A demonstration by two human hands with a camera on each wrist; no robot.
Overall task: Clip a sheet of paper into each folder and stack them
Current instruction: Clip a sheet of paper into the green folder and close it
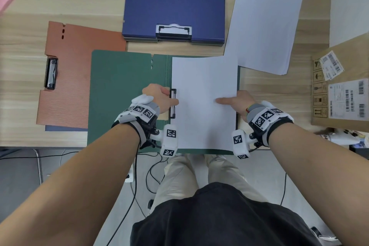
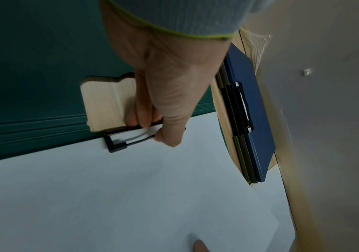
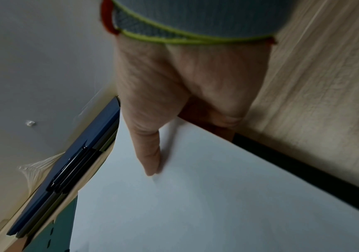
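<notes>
Head view: a dark green folder (image 1: 127, 86) lies open on the wooden table (image 1: 83, 4), a plain white sheet (image 1: 203, 102) on its right half; the left hand (image 1: 159, 97) squeezes the black clip (image 1: 173, 104) at the spine; the right hand (image 1: 236, 103) pinches the sheet's right edge, thumb on top.

A pale wood-grain tabletop (image 1: 83, 2) stands over a light grey floor (image 1: 24, 175) crossed by black cables (image 1: 127, 209).
</notes>
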